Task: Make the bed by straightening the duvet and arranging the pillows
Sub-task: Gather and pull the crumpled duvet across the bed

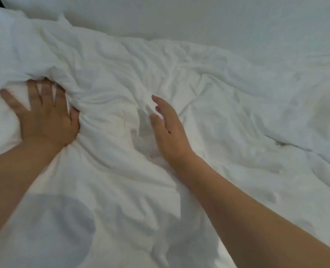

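Head view, looking down at two bare forearms over white bedding. Left hand (44, 117) lies palm-down on the duvet (179, 117), fingers (32, 91) spread and straight, tips tucked under a bunched fold just ahead of them; thumb side digs into a tight knot of creases just right of the hand. It presses, grips nothing. Right hand (168, 128) is edge-on, fingers straight and held together, thumb just apart, relaxed, holding nothing; whether it touches the cloth or hovers just over it, cannot tell. Between the two hands the duvet is gathered into radiating wrinkles. Beyond the left fingertips a puffy raised mound of white fabric rises to the upper left; duvet or pillow, cannot tell. To the right of the right fingers the duvet spreads out rumpled, with a deeper fold line well off to the far right. Past the fingertips, at the far side, a smooth flat sheet (218, 18) runs along the top edge. Small dark corner at top left, unclear. No writing or labels readable anywhere. Soft grey shadows on the cloth near the bottom, below both wrists.
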`<state>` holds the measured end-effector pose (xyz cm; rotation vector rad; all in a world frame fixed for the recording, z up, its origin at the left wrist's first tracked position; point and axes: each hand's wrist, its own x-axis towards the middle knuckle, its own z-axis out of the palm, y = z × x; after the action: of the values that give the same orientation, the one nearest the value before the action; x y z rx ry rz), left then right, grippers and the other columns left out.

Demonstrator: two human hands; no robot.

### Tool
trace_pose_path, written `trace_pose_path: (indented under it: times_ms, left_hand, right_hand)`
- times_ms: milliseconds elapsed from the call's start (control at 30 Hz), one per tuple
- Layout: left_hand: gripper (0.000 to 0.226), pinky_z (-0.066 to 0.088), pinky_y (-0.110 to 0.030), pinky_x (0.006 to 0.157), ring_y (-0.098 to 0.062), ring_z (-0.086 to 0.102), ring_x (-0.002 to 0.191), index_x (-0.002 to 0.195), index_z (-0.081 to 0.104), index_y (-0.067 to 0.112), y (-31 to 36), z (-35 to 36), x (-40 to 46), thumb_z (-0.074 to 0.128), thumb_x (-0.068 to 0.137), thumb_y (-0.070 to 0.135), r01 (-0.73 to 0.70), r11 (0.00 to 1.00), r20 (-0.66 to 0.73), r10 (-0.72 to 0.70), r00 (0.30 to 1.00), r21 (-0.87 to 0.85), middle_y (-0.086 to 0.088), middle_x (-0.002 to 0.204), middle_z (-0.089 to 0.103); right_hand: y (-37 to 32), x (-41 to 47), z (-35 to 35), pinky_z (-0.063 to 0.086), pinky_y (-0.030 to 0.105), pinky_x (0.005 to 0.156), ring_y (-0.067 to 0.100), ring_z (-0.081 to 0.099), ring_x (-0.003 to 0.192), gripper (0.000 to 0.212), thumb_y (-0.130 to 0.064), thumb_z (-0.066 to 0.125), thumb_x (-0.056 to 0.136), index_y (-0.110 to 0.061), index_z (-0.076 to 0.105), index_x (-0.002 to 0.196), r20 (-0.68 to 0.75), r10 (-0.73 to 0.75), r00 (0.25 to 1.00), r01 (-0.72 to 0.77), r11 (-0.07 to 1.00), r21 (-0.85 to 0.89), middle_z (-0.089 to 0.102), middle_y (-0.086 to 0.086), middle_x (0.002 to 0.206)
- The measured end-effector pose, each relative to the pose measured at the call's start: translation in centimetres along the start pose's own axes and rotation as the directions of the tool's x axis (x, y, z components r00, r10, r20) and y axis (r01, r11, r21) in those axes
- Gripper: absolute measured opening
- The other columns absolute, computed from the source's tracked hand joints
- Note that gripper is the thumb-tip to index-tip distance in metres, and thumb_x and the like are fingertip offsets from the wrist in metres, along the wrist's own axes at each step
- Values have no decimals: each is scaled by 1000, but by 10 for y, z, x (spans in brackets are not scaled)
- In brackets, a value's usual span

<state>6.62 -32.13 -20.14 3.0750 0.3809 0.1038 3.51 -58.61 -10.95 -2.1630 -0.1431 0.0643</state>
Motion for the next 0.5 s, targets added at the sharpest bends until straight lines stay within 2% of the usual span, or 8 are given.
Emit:
trace_pose_path:
  times_ms: [67, 133, 200, 267, 333, 367, 433, 500]
  left_hand:
    - [80, 15, -77, 103, -47, 16, 141, 149, 22, 12, -5, 11, 7, 23, 90, 66, 17, 997, 151, -28, 988, 77, -19, 156, 20]
    - [97, 7, -71, 108, -46, 9, 144, 153, 16, 17, 20, -7, -1, 16, 81, 82, 42, 996, 240, -58, 969, 73, -14, 160, 11]
    - [72, 5, -60, 116, -39, 10, 145, 150, 21, 8, 78, -46, -44, 34, 95, 52, 50, 992, 123, -37, 992, -112, -15, 159, 8]
    - [57, 20, -55, 114, -40, 31, 134, 139, 39, 6, 136, -101, -121, 43, 88, 30, -104, 947, -33, 98, 995, -304, -21, 150, 26]
    - [57, 34, -55, 105, -42, 47, 116, 128, 51, 5, 166, -119, -219, 44, 81, 36, -397, 836, -185, 352, 918, -378, -22, 132, 45]
    - [57, 34, -58, 104, -42, 50, 114, 125, 54, 6, 171, -112, -274, 44, 81, 40, -506, 793, -224, 454, 862, -340, -21, 127, 49]
    - [60, 25, -67, 105, -38, 49, 123, 126, 59, 11, 167, -83, -366, 43, 84, 50, -644, 726, -156, 626, 764, -240, -18, 131, 53]
    - [64, 19, -72, 105, -32, 43, 135, 132, 59, 15, 156, -52, -406, 34, 89, 56, -682, 719, -17, 686, 727, -133, -14, 142, 49]
  right_hand:
    - [7, -59, -48, 18, 22, 115, 2, 27, 138, 43, -24, 39, 100, -21, 42, 143, -36, -127, 991, 116, 971, -210, 39, -6, 150]
    - [33, -113, -91, 11, 25, 116, 3, 23, 139, 48, -32, 33, 98, -22, 40, 144, -60, -103, 993, 67, 896, -440, 36, -4, 152]
    - [66, -165, -126, 0, 27, 117, 7, 16, 143, 59, -43, 22, 94, -24, 31, 148, -54, 21, 998, -50, 783, -620, 27, -2, 156]
    - [97, -220, -151, -8, 29, 117, 9, 5, 147, 66, -50, 15, 90, -28, 17, 152, -24, 124, 992, -99, 643, -760, 11, -4, 161]
    - [117, -273, -162, -12, 33, 117, 10, -5, 148, 66, -52, 12, 91, -32, 6, 153, -13, 180, 984, -118, 585, -802, 0, -7, 162]
    - [121, -298, -162, -12, 34, 117, 10, -7, 148, 65, -53, 12, 91, -33, 5, 153, -14, 186, 982, -125, 596, -793, -1, -7, 162]
    - [124, -344, -154, -11, 35, 118, 8, -11, 147, 65, -56, 12, 92, -33, 5, 153, -23, 168, 985, -129, 652, -747, -5, -9, 161]
    - [131, -382, -146, -14, 35, 117, 3, -22, 143, 69, -66, 6, 90, -37, -6, 151, -31, 171, 985, -143, 696, -703, -18, -14, 158]
